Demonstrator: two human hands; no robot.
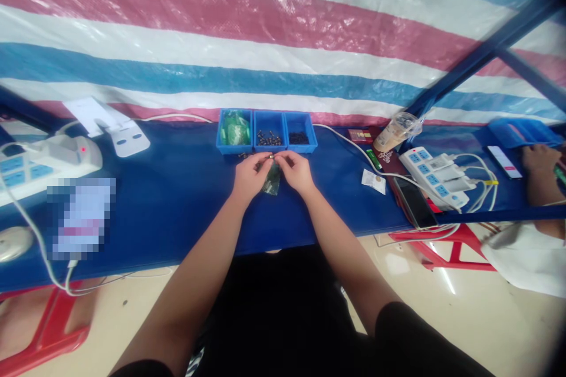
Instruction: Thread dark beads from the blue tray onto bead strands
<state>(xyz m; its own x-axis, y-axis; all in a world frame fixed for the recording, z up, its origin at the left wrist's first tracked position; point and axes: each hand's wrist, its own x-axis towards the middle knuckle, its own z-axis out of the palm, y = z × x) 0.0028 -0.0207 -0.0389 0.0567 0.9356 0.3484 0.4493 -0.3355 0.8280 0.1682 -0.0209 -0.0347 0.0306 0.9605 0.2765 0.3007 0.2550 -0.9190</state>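
Observation:
My left hand (250,177) and my right hand (295,171) meet over the table, fingers pinched together. Between their fingertips is a small shiny metal piece (271,156), too small to name more exactly. A dark green clear plastic bag (272,182) lies just below, between the hands. Behind them stands a row of blue bins. Green plastic bags (235,129) fill the left bin, small metal screw-like parts (269,139) lie in the middle one, and small dark parts (299,138) in the right one. A few loose metal parts (244,155) rest before the left bin.
On the blue table (177,188), a phone (84,215) and a white stand (119,132) are at left. A drink cup (397,131), a dark phone (414,203) and a power strip (433,178) with cables are at right. Another person's hand (542,159) shows far right.

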